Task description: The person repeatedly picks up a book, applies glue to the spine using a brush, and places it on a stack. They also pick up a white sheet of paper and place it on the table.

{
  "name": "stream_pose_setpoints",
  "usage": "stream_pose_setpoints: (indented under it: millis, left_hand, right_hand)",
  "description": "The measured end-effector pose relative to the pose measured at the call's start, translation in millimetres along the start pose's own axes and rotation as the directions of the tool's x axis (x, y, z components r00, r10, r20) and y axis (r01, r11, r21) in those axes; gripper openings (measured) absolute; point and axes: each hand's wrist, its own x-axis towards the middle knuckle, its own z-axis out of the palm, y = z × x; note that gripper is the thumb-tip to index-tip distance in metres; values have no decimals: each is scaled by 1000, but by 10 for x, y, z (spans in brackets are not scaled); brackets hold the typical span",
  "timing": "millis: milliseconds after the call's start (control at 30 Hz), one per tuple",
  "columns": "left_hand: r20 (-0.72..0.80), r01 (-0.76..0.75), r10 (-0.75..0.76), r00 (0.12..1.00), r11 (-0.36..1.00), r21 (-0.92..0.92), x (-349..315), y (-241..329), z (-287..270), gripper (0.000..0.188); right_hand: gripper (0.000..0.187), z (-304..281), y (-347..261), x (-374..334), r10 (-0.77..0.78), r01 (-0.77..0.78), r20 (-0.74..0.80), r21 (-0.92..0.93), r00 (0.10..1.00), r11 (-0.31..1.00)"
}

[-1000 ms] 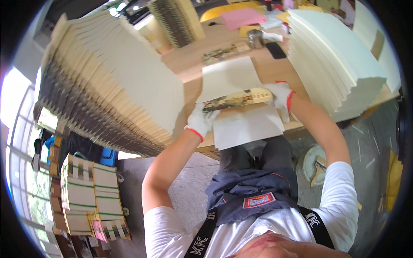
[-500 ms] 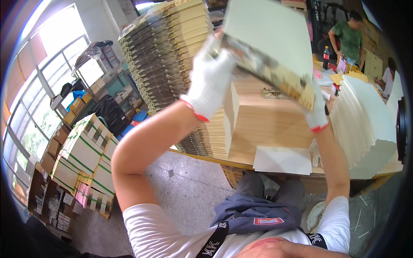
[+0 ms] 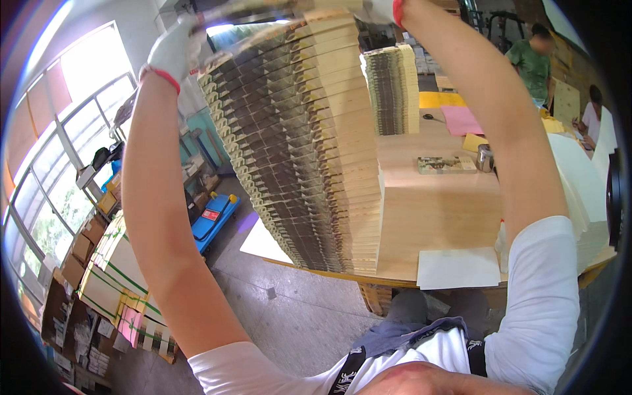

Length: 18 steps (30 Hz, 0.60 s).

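- While both arms reach up and forward, the printed panel (image 3: 263,13), blurred and cut by the upper edge of the view, is just above the top of the tall printed stack (image 3: 296,145); whether the two touch cannot be told.
- Its ends lie toward a hand on either side, probably because so broad a piece would sag or tip if carried from one end.
- The stack's patterned edges all face the wearer in matching bands, likely so that any layer out of line shows at once; its slant may come partly from the lens.
- White sheets (image 3: 457,268) lie by the near edge of the counter (image 3: 434,217), within easy reach, it seems, and a white paper pile (image 3: 573,164) stands at the right, leaving the middle free to work on.
- A metal can (image 3: 485,158) and a small printed block (image 3: 441,164) sit farther back, apparently out of the way.
- The left hand (image 3: 172,49), gloved in white, is raised at the panel's left end, forearm nearly upright; its grip looks closed on that end, though the fingers are smeared.
- The right hand (image 3: 380,10) crosses inward at the other end, arm slanting up from the shoulder; its fingers are mostly cropped, so how far that grip is closed cannot be told.
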Motion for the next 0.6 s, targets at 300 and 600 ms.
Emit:
stream_pose_setpoints:
  millis: [300, 600]
  left_hand:
    - [-69, 234, -225, 972, 891, 390, 190, -631, -220, 31]
    - [-134, 232, -190, 973, 847, 479, 293, -709, -391, 66]
  right_hand:
    - [28, -182, 287, -67, 45, -165, -296, -395, 954, 904]
    - [31, -12, 355, -99, 58, -153, -267, -352, 962, 923]
